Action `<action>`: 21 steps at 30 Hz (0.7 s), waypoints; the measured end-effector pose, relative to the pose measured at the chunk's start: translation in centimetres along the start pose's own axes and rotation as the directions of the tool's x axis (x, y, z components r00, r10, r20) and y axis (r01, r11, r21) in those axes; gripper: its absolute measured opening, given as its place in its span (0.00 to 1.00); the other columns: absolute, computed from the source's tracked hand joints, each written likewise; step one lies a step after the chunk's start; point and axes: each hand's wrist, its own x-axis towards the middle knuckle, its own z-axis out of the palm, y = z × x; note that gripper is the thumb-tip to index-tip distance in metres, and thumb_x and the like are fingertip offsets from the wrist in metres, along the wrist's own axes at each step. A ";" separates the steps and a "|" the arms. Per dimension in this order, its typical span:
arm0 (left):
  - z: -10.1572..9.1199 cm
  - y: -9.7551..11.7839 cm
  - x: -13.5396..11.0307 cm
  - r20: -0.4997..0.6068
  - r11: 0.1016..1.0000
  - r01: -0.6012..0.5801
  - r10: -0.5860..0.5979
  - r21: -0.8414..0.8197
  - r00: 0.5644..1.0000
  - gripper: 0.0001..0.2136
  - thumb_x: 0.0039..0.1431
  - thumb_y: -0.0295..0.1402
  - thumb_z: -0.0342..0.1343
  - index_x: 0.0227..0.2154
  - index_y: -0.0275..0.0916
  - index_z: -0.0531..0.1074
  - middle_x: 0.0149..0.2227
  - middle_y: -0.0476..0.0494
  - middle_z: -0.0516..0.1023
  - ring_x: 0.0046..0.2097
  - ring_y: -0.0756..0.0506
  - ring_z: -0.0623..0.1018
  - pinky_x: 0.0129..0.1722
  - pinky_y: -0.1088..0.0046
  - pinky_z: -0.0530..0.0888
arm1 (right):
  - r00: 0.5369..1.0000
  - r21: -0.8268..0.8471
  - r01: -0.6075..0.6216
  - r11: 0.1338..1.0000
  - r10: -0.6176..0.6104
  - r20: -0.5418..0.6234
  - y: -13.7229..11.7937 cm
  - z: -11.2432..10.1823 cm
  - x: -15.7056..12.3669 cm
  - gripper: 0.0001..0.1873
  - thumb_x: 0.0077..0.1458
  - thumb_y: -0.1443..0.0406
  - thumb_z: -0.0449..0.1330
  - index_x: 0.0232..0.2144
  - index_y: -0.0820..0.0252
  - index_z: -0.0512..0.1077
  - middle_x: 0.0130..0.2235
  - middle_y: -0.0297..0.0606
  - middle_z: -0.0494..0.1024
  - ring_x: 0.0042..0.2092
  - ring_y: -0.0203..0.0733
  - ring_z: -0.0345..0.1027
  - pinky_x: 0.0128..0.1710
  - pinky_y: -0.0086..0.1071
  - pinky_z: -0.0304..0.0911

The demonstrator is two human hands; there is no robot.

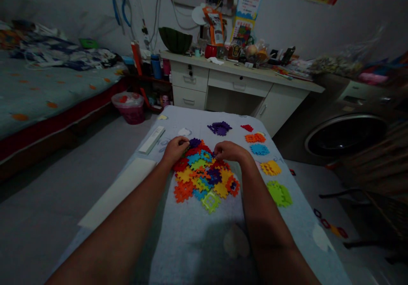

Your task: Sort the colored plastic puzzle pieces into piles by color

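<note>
A heap of toothed plastic building pieces (199, 174) in red, orange, yellow, green, blue and purple lies on the cloth-covered table. My left hand (176, 149) is at the heap's far left side, its fingers closed on the edge of a purple building piece (195, 142). At the far right side of the heap is my right hand (230, 151), fingers curled and pinched; a bit of purple shows at the fingertips, but what they hold is mostly hidden. Beyond both hands sits a small purple pile (220, 128) of similar pieces.
Along the table's right side lie red (247, 128), orange (255, 138), blue (259, 149), yellow (270, 168) and green (279, 193) groups of pieces. A long white box (152, 140) and a pale sheet (119, 191) are at the left. A desk (191, 79) stands behind.
</note>
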 end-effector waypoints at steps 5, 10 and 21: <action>-0.5 0.6 -0.1 0.056 0.999 -0.003 0.000 0.053 0.998 0.14 0.49 0.43 0.54 0.33 0.40 0.75 0.34 0.44 0.79 0.40 0.41 0.77 0.42 0.64 0.73 | 0.995 -0.010 0.092 0.996 -0.092 -0.025 -1.4 0.9 0.7 0.17 0.44 0.65 0.70 0.39 0.61 0.75 0.39 0.36 0.76 0.37 0.38 0.67 0.35 0.28 0.59; -1.2 1.6 -1.9 0.078 0.961 -0.129 0.113 0.243 0.991 0.15 0.55 0.45 0.52 0.35 0.40 0.75 0.41 0.41 0.78 0.48 0.38 0.75 0.52 0.59 0.70 | 0.992 -0.007 0.116 0.993 -0.116 -0.042 -2.2 1.8 1.2 0.27 0.41 0.65 0.71 0.45 0.62 0.72 0.44 0.41 0.74 0.42 0.41 0.66 0.41 0.30 0.61; -0.8 0.7 -5.5 0.169 0.878 -0.264 0.213 0.399 0.962 0.23 0.62 0.47 0.48 0.54 0.39 0.68 0.58 0.37 0.69 0.60 0.37 0.68 0.61 0.55 0.64 | 0.988 0.018 0.097 0.995 -0.095 -0.119 -0.5 1.7 1.0 0.30 0.40 0.64 0.72 0.48 0.61 0.70 0.44 0.40 0.70 0.46 0.44 0.64 0.48 0.35 0.60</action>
